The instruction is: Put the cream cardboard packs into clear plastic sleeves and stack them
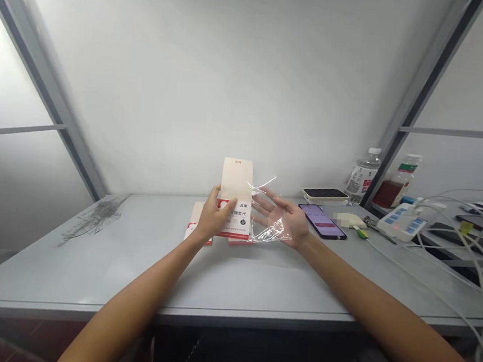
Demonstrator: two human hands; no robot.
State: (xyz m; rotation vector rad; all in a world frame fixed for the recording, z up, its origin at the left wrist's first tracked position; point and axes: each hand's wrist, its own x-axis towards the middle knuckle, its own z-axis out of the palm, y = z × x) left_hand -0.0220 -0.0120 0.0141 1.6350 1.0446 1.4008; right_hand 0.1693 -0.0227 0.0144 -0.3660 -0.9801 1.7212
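Note:
My left hand [213, 215] grips a tall cream and red card packet [236, 189] and holds it upright above the grey table [232, 284]. A clear plastic wrapper [268, 228] trails from the packet's right side. My right hand [283, 218] is beside it, palm up with fingers spread, and the wrapper lies across it. More packets of the same kind [198, 216] lie flat on the table behind my left hand, partly hidden.
A lit phone [322, 221] lies right of my right hand. Behind it are a dark-topped box [325, 195] and two bottles [363, 177]. A power strip [402, 220] with white cables sits far right. Crumpled clear plastic [94, 216] lies at the left.

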